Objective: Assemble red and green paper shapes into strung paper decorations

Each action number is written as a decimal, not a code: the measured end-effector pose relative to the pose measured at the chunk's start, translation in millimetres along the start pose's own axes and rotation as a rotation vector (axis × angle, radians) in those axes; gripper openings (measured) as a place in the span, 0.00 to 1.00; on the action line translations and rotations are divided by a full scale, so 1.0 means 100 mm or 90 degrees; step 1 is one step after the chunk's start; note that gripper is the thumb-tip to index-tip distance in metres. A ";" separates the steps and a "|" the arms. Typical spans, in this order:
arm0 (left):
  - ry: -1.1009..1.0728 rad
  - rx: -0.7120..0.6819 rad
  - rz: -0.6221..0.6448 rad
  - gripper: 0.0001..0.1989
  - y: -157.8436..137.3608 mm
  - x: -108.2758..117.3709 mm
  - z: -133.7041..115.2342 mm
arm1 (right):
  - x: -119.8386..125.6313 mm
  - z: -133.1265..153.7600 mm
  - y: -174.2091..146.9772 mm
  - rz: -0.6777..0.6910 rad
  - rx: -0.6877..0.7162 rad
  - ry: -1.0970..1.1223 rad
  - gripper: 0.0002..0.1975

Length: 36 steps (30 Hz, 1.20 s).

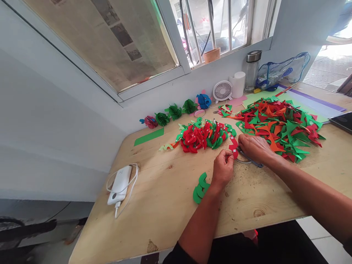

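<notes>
My left hand (223,168) pinches the lower end of a curved red paper cut-out (233,143) that bears small white squares. Close to its other side is my right hand (253,148), fingers bent and drawn together; what they hold, if anything, is hidden. Below the right hand, partly covered, lies a dark grey-blue tool (256,163) beside a pale ring (244,161); I cannot make out its kind. Curved green paper cut-outs (200,189) overlap by my left forearm. Beyond the hands sits a heap of red and green cut-outs (194,137), many with white squares.
A large pile of paper scraps (280,126) spreads at the right. Folded paper figures (174,112) line the wall, near a small white fan (222,91) and a glass bottle (251,71). A white power bank (120,184) with its cable lies at the left, a phone (343,121) far right.
</notes>
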<state>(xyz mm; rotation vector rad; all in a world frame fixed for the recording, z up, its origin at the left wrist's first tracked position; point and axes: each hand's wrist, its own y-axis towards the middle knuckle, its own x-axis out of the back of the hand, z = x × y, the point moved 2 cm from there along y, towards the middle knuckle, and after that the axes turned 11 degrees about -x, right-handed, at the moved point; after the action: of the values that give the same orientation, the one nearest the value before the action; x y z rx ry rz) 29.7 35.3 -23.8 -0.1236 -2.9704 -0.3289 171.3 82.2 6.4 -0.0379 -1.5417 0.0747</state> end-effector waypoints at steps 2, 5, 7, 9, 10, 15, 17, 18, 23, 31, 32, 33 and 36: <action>-0.005 0.001 -0.003 0.02 0.00 0.00 0.00 | 0.02 0.03 -0.03 0.001 -0.008 -0.019 0.12; -0.046 -0.002 0.009 0.02 -0.01 -0.02 -0.02 | 0.05 0.05 -0.05 0.010 -0.020 -0.025 0.11; -0.068 -0.004 0.034 0.02 -0.02 -0.04 -0.04 | 0.06 0.05 -0.05 0.016 -0.022 -0.013 0.10; -0.053 -0.007 0.059 0.02 -0.03 -0.06 -0.06 | 0.08 0.05 -0.05 0.022 -0.015 0.008 0.10; -0.032 -0.013 0.066 0.02 -0.03 -0.07 -0.07 | 0.08 0.04 -0.05 0.024 -0.010 0.020 0.10; 0.070 -0.037 0.082 0.03 -0.03 -0.10 -0.10 | 0.09 0.02 -0.05 0.042 0.010 0.048 0.11; 0.091 -0.035 0.085 0.04 -0.02 -0.10 -0.10 | 0.08 0.01 -0.04 0.040 0.017 0.048 0.11; 0.097 -0.034 0.086 0.04 -0.02 -0.11 -0.10 | 0.08 0.00 -0.04 0.038 0.020 0.048 0.11; 0.104 -0.031 0.092 0.03 -0.03 -0.10 -0.11 | 0.04 -0.04 -0.01 0.036 0.034 0.060 0.10; 0.083 -0.032 0.080 0.04 -0.02 -0.11 -0.11 | 0.02 -0.07 -0.01 0.030 0.046 0.079 0.09; 0.080 -0.032 0.078 0.04 -0.01 -0.11 -0.10 | 0.02 -0.07 -0.01 0.032 0.045 0.079 0.09; 0.079 -0.031 0.077 0.04 -0.01 -0.11 -0.10 | 0.02 -0.07 -0.01 0.033 0.044 0.081 0.09; 0.071 -0.024 0.070 0.04 -0.01 -0.11 -0.09 | 0.02 -0.08 0.00 0.031 0.034 0.088 0.09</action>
<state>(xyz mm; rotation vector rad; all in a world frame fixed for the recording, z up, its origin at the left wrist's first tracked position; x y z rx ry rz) 41.6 31.2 -17.3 -0.2637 -2.8337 -0.3655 179.2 82.6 7.7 -0.0373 -1.4005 0.1490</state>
